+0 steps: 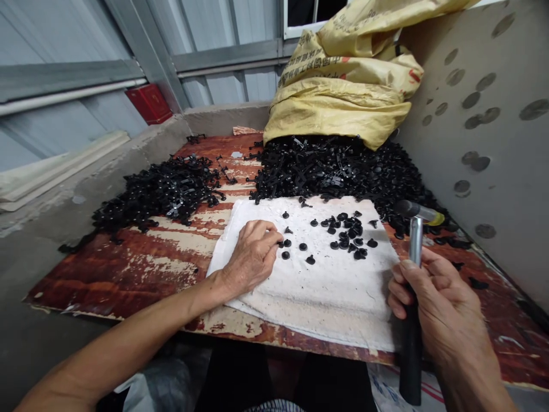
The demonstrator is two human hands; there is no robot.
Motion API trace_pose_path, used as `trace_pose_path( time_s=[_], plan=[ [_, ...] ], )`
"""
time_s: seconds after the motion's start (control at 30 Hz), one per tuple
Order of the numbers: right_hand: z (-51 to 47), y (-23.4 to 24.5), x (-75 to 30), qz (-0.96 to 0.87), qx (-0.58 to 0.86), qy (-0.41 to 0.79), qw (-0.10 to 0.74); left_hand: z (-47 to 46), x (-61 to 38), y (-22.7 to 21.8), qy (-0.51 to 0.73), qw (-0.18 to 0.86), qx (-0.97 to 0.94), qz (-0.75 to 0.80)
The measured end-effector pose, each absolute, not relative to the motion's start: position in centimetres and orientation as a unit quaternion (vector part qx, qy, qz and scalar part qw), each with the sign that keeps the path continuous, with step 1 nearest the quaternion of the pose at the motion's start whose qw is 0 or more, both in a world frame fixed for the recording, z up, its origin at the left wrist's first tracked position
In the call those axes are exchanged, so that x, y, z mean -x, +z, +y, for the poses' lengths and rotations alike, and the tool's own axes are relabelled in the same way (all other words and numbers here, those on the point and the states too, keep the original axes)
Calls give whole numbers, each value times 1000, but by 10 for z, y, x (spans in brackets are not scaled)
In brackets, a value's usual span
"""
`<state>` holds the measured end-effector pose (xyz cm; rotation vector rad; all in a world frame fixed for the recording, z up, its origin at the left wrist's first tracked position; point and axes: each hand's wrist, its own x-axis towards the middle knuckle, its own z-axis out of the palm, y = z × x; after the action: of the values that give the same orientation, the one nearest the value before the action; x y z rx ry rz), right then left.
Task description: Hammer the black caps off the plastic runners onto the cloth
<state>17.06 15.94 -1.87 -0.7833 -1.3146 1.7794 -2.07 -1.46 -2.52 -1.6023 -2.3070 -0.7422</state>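
Note:
My right hand (441, 303) is wrapped around a mallet (415, 243) with a black grip and a bare metal shaft. Its head, dark at one end and yellow at the other, points up above the board's right side. On the left part of a white cloth (317, 309) rests my left hand (255, 252), fingers bent and drawn together. A small black round-headed piece (281, 244) shows at its fingertips, partly hidden by them. Several similar black pieces (351, 232) lie loose on the cloth to the right of that hand, some upside down with stems up.
A large heap of black plastic parts (334, 171) spills from a yellow woven sack (343, 91) behind the cloth. Another black heap (158, 191) sits on the left of the worn red board (128, 269). A spotted pale panel (480, 131) bounds the right side.

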Motion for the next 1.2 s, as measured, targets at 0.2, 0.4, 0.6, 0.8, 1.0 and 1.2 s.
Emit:
trace_pose_path(
  time_s=[0.2,0.4,0.6,0.8,1.0,1.2],
  plan=[
    [160,-18,-171,-514,308,703,382,-23,24,-24,-202,180,575,-772],
    [162,-23,-172,-518,305,704,380,-26,22,-19,-145,195,622,-744],
    [162,-22,-172,-514,307,706,379,-28,26,-12,-85,219,632,-739],
    [162,-23,-170,-512,316,701,383,-23,28,-14,-173,142,588,-777],
    [161,-21,-171,-520,314,696,384,-13,27,-17,-107,142,578,-796],
    [162,-22,-173,-517,313,699,383,-17,30,-13,-28,226,625,-747]
  ],
)
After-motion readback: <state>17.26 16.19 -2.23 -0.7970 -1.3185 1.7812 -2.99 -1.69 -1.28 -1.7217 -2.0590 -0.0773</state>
